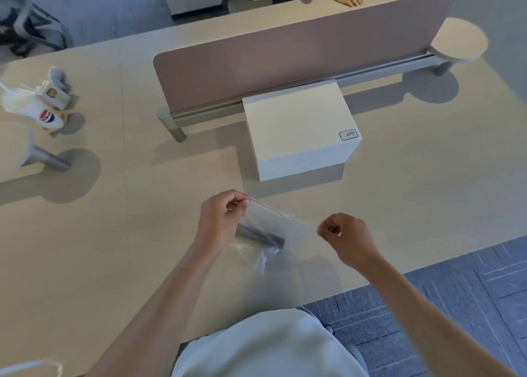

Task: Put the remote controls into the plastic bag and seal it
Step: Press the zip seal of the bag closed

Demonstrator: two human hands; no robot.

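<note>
Remotes (pixel 261 235) already inside plastic bag (pixel 271 234), dark, lying low in it; can't tell how many. Bag held just above table (pixel 142 234), on my side of white box (pixel 299 128). My left hand (pixel 219 220) pinches bag's top corner by the red zip line (pixel 266 207), fingers closed on film. My right hand (pixel 346 238) pinches opposite corner, closed too, stretching the mouth flat. Seal prob not pressed yet. Risk: remotes' weight sags the bag w/ tilt, zip tracks misalign, seal gaps; thin film could slip from the pinch.
</note>
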